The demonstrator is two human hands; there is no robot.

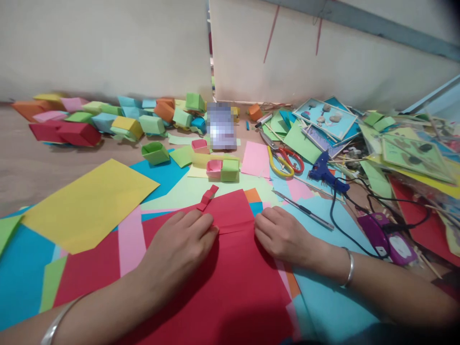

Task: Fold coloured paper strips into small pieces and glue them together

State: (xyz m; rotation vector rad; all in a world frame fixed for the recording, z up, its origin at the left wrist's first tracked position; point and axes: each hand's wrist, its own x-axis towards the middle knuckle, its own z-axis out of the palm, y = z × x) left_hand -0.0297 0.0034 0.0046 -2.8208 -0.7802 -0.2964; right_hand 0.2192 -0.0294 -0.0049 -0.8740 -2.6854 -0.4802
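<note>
A large sheet of red paper [237, 278] lies in front of me, with a crease or folded edge running across it between my hands. At the left end of that line, my left hand [181, 247] has its fingers curled closed on the paper. My right hand [282, 237] pinches the right end, its fingertips partly hidden. Just beyond my left fingers rests a small folded red paper strip [207, 197]. A pen-like craft knife [305, 211] lies to the right of my right hand.
Folded paper boxes [124, 127] line the wall at the left. A phone [222, 125] leans at the back. Toward the right are scissors [282, 160], a blue glue gun [327, 175] with a looping black cord, and a purple device [386, 237]. Yellow paper [93, 206] lies left.
</note>
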